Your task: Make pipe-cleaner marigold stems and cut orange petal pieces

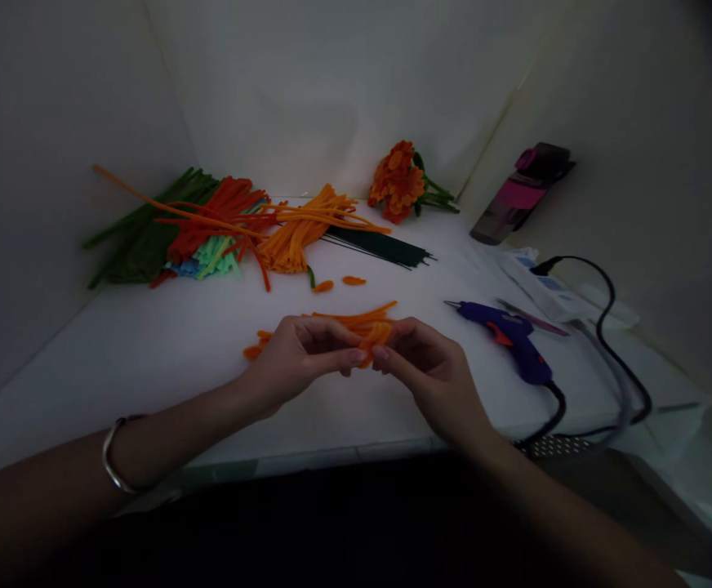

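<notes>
Between my two hands is a bent piece of orange pipe cleaner (376, 343), pinched from both sides above the front of the white table. My left hand (300, 359) grips its left side with thumb and fingertips. On the other side my right hand (435, 367) holds it the same way, thumb toward me. Just behind the hands lie loose orange pipe cleaners (356, 314). A few orange pieces (253, 352) show to the left of my left hand, partly covered by it. Two small orange loops (353, 281) rest farther back.
Bundles of green (141, 245), red (215, 220) and orange pipe cleaners (300, 237) lie at the back left, beside dark green stems (380, 247). Orange pipe-cleaner flowers (398, 184) lean at the back. Rightward are a blue glue gun (509, 331), tweezers (533, 317), cords, a power strip (543, 286) and a bottle (518, 196).
</notes>
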A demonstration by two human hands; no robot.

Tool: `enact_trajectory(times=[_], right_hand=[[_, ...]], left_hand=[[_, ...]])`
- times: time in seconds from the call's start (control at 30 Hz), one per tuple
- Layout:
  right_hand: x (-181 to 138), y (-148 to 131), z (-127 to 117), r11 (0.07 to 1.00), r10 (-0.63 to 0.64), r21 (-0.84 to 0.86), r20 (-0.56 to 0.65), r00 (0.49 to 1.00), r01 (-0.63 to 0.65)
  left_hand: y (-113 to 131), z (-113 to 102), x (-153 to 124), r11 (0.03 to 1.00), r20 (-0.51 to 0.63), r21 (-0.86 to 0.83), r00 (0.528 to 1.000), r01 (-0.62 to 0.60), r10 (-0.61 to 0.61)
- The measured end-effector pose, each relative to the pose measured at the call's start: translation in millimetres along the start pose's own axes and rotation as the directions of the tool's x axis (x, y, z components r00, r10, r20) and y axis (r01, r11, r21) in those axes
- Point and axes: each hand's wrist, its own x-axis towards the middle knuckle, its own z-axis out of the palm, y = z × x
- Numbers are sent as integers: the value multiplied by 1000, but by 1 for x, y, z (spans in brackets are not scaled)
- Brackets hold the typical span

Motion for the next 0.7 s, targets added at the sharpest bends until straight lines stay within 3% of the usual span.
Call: enact_trajectory(times=[0.23,0.47,0.7], right_hand=[[4,-3,-10,999,14,29,158,987,-19],[6,3,-13,999,-37,0,137,990,37],[6,6,-10,1000,-18,-2,154,988,18]], left_hand=[[0,-1,1,1000,53,22,998,-18,17],[-4,-2,2,963,196,-197,970,182,-143],[-3,0,2,998,139,-33,989,58,-53]])
